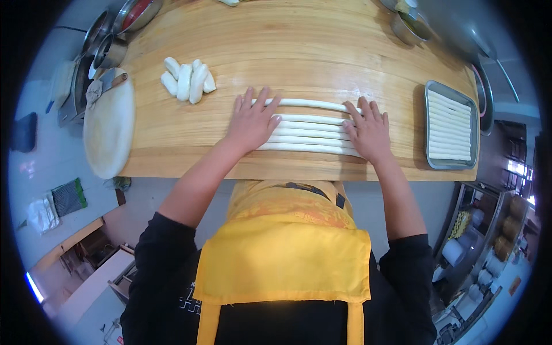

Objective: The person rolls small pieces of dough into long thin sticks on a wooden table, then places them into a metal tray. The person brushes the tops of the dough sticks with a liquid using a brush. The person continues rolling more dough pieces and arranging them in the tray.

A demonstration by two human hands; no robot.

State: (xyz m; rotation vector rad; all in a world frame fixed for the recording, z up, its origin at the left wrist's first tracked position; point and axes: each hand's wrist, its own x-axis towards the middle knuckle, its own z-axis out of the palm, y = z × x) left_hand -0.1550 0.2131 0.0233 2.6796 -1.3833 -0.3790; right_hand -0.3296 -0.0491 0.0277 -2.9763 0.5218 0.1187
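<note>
A long white dough rope (310, 103) lies crosswise on the wooden worktable. My left hand (254, 123) rests palm down over its left end, fingers spread. Over the right end is my right hand (368, 129), also palm down with the fingers apart. Closer to me, several more dough ropes (311, 132) run side by side, nearly parallel, with narrow gaps between them. My hands and wrists hide parts of their ends. Neither hand is closed around the dough.
Short dough pieces (184, 82) sit in a group at the left. A metal tray (475, 129) holding dough strips stands at the right. On the left edge lies a round board (108, 133) with a wooden-handled blade (114, 79). A metal pot (407, 32) stands at the back right.
</note>
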